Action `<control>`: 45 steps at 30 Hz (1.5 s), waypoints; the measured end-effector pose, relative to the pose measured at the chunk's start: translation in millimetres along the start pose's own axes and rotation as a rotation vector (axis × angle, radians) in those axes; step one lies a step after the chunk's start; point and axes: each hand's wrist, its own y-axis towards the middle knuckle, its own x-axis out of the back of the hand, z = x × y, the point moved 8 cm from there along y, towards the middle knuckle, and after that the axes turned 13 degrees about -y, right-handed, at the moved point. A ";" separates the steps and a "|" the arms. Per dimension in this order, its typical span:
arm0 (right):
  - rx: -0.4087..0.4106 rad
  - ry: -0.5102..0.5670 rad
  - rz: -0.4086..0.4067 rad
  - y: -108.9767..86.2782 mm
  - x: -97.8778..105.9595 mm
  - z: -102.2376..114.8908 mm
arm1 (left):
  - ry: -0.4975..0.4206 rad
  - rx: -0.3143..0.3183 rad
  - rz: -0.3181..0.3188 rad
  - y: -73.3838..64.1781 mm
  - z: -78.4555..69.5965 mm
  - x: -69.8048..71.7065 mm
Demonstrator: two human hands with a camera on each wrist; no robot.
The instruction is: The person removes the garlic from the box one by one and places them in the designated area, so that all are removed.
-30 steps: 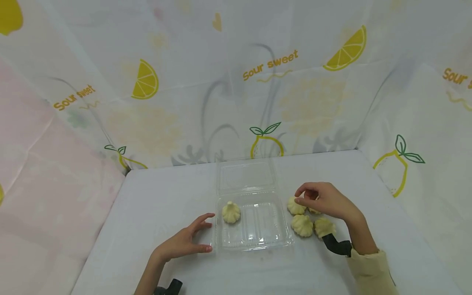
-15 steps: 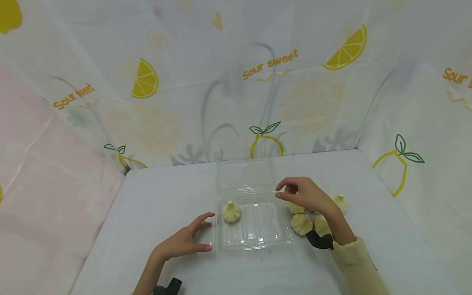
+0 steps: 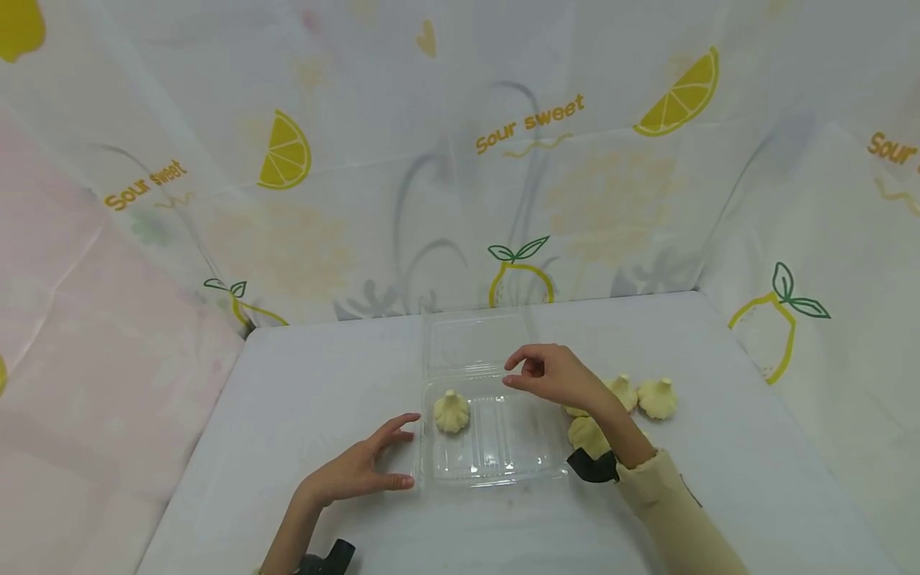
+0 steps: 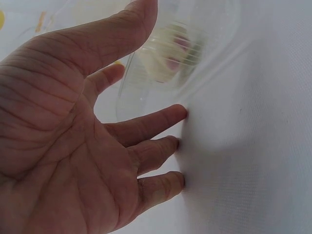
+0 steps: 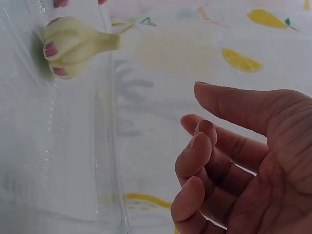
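A clear plastic clamshell box point(image 3: 496, 484) lies with its lid point(image 3: 474, 339) folded back on the table. One pale garlic bulb point(image 3: 451, 413), stem up, stands in its left part; purple patches show on this bulb point(image 5: 73, 46) in the right wrist view. Over the box's back right part hovers my right hand point(image 3: 553, 375), fingers loosely curled and nothing between them. My left hand point(image 3: 359, 471) is spread beside the box's left edge, its palm point(image 4: 78, 161) bare in the left wrist view. More garlic bulbs, such as this outermost bulb point(image 3: 657, 398), sit right of the box, partly behind my right forearm.
A white cloth covers the table point(image 3: 323, 375). Behind it rises a curtain point(image 3: 402, 200) printed with lemons and lettering. Black camera mounts sit at my right wrist point(image 3: 593, 465) and left wrist point(image 3: 329, 557).
My right hand has moved left from above the loose garlic bulbs to over the box, uncovering bulbs at the far right. The left hand and the bulb in the box stay put.
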 end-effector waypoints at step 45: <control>-0.171 -0.121 -0.044 36.0 -76.4 31.6 | -0.018 -0.027 0.011 -1.9 -2.2 -1.2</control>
